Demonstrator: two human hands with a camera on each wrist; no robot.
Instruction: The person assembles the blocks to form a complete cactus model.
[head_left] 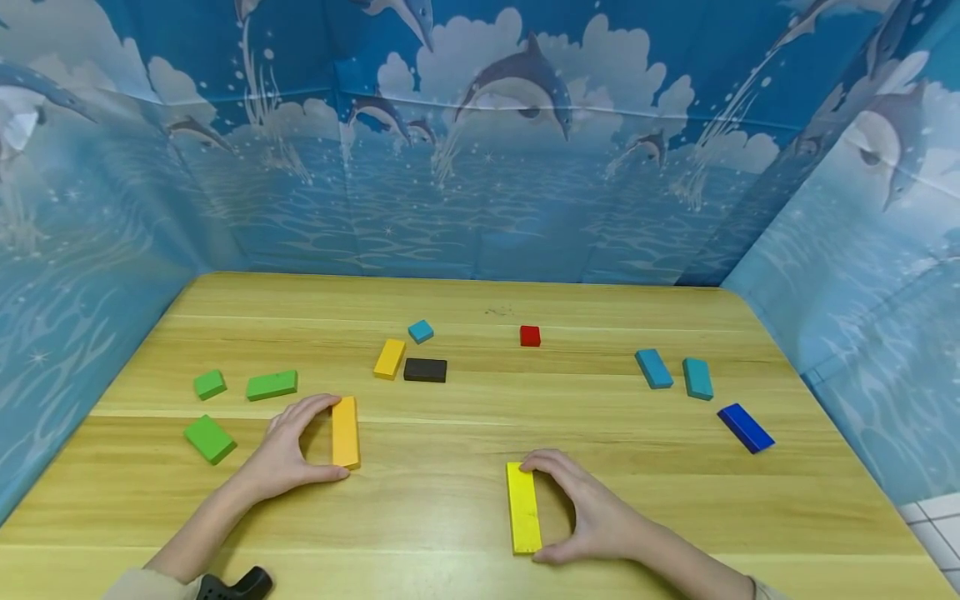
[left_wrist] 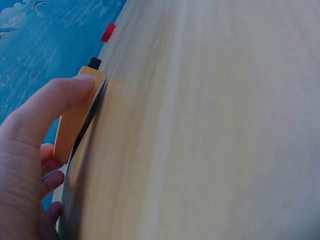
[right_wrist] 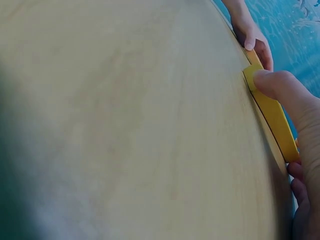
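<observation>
Tabletop (head_left: 435,508), wide gap between orange block (head_left: 345,433) and yellow block (head_left: 523,508)

There are three bright green rectangular blocks (head_left: 210,439) (head_left: 272,385) (head_left: 210,384), three light blue rectangular blocks (head_left: 421,332) (head_left: 654,368) (head_left: 698,379), one dark blue rectangular block (head_left: 746,428), one black rectangular block (head_left: 425,370), one small red square-faced block (head_left: 529,336), one long lemon-yellow rectangular block (head_left: 524,508), one long orange rectangular block (head_left: 346,433) and one shorter golden-yellow rectangular block (head_left: 389,359), twelve blocks together; one pale wood-grained table (head_left: 427,500); one bare left hand (head_left: 277,461) and one bare right hand (head_left: 600,521); two beige sleeve cuffs (head_left: 146,586) (head_left: 767,591)
</observation>
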